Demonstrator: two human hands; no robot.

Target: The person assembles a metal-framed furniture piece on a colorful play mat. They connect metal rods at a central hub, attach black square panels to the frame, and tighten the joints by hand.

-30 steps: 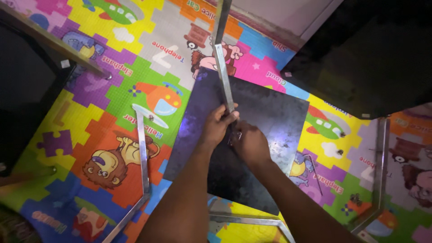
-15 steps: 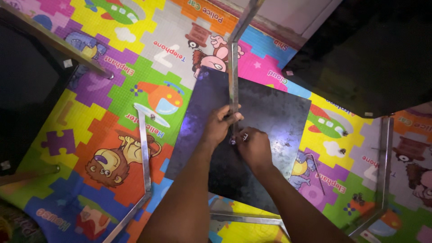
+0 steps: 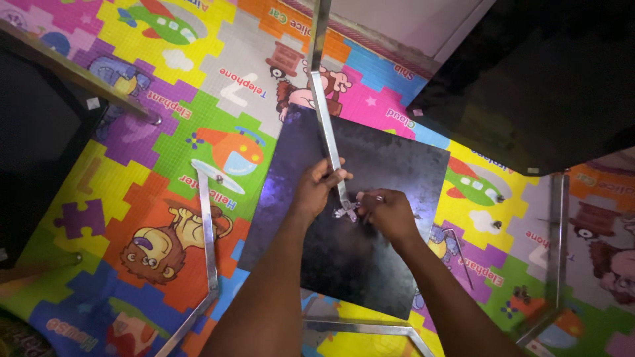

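Observation:
A dark square board (image 3: 390,165) lies on a colourful puzzle floor mat (image 3: 165,79). A long flat metal strip (image 3: 322,99) runs from the top of the view down onto the board. My left hand (image 3: 317,188) is closed around this strip near its lower end. My right hand (image 3: 389,213) sits just to the right, pinching a small shiny metal part (image 3: 346,211) at the foot of the strip. Whether that part is a screw or a bracket is too small to tell.
A metal leg (image 3: 208,231) lies on the mat to the left, another metal bar (image 3: 360,326) below the board, and a third (image 3: 559,244) at the right. A large black panel (image 3: 549,79) fills the upper right; dark furniture (image 3: 33,145) stands at the left. Small screws (image 3: 496,225) lie right of the board.
The metal strip has tilted from a lean towards nearly straight up the view. Both hands stayed at its lower end on the board.

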